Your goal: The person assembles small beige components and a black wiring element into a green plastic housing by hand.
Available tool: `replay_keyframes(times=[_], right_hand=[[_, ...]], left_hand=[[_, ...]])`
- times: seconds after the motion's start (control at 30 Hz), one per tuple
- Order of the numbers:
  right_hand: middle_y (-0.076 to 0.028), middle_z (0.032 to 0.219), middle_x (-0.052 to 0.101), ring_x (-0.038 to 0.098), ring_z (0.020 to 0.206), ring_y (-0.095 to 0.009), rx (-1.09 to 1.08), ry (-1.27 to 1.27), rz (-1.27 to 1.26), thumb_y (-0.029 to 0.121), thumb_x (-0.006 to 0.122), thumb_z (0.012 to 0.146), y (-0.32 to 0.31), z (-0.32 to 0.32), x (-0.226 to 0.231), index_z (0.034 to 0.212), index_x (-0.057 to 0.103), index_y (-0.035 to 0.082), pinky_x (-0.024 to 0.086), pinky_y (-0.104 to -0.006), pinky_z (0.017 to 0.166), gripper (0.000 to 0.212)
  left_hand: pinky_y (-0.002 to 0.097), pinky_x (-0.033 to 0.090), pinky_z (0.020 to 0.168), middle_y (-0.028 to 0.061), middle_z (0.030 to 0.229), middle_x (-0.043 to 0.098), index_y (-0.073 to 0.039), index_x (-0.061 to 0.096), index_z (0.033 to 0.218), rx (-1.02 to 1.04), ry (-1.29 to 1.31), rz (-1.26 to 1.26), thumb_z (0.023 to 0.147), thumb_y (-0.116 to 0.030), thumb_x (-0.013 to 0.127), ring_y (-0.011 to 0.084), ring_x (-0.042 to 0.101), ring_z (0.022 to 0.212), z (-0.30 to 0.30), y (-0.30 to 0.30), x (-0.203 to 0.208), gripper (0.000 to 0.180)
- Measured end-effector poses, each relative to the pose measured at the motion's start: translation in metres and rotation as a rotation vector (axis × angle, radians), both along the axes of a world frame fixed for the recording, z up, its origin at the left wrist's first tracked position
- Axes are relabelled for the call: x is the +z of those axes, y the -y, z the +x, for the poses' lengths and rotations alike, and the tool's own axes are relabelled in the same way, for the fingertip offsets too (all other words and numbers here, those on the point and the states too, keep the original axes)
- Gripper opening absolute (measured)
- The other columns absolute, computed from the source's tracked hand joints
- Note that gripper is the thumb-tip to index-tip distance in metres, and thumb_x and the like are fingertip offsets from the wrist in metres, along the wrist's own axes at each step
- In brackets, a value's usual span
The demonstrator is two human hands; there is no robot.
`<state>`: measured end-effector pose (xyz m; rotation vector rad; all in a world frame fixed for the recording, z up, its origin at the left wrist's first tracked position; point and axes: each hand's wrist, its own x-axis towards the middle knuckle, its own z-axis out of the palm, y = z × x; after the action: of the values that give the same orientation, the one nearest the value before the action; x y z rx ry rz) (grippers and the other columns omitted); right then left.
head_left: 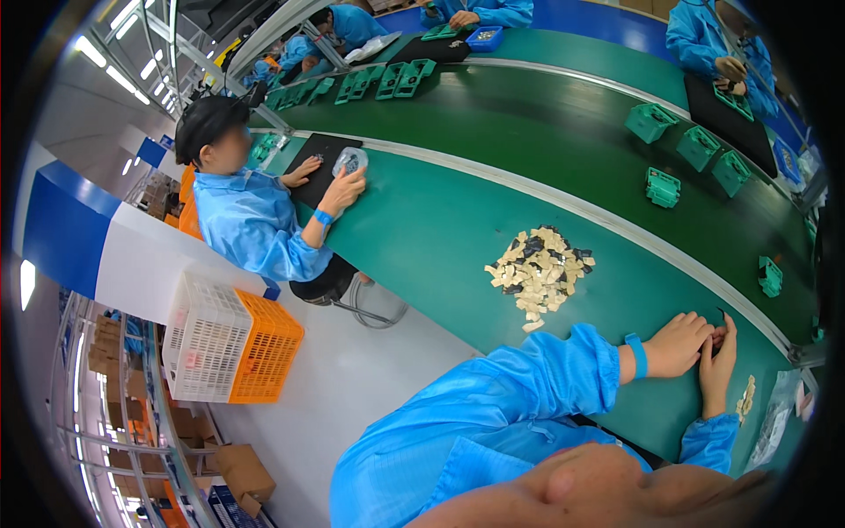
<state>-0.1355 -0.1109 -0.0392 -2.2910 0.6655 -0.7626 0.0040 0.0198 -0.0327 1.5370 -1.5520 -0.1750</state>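
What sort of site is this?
Most likely a factory assembly line: green plastic housings stand spaced along a dark green conveyor-like strip, people in matching blue jackets work beside it, and small cream and black parts lie heaped on the bench.

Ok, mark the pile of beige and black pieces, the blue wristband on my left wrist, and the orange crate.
Pile of beige and black pieces point(541, 267), head view: middle of its top.
Blue wristband point(636, 355), head view: middle of its outer face.
Orange crate point(268, 346), head view: its perforated wall.

cream and black pieces, green tabletop
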Motion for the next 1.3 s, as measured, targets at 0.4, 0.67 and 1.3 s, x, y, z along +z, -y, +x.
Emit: replay_keyframes(times=[0.4, 0.67, 1.3], right_hand=[[-0.01, 0.098, 0.061, 0.059, 0.087, -0.02, 0.058, 0.039, 0.013, -0.003, 0.064, 0.092, -0.006, 0.006, 0.01, 0.142, 0.051, -0.002, 0.05, -0.0316, 0.081, 0.052], [-0.006, 0.094, 0.06, 0.057, 0.084, -0.015, 0.096, 0.064, 0.227, -0.003, 0.066, 0.093, -0.001, 0.004, 0.012, 0.141, 0.049, -0.001, 0.049, -0.0281, 0.078, 0.052], [-0.015, 0.099, 0.063, 0.062, 0.093, -0.03, 0.169, -0.002, 0.257, 0.007, 0.072, 0.089, -0.009, -0.009, 0.052, 0.14, 0.047, -0.002, 0.053, -0.0397, 0.085, 0.058]], left_hand=[[0.0465, 0.043, 0.099, 0.0151, 0.12, 0.059, -0.003, 0.057, 0.127, -0.031, 0.031, 0.069, 0.083, -0.01, 0.068, 0.0354, 0.054, 0.111, 0.007, -0.009, 0.014, 0.045], [0.0466, 0.043, 0.099, 0.014, 0.121, 0.058, -0.004, 0.056, 0.128, -0.052, 0.037, 0.147, 0.085, -0.012, 0.071, 0.0349, 0.054, 0.113, 0.005, -0.01, 0.024, 0.046], [0.0474, 0.045, 0.1, 0.0174, 0.129, 0.059, -0.003, 0.056, 0.133, -0.126, 0.075, 0.235, 0.087, -0.01, 0.072, 0.0382, 0.056, 0.116, 0.007, -0.003, 0.035, 0.049]])
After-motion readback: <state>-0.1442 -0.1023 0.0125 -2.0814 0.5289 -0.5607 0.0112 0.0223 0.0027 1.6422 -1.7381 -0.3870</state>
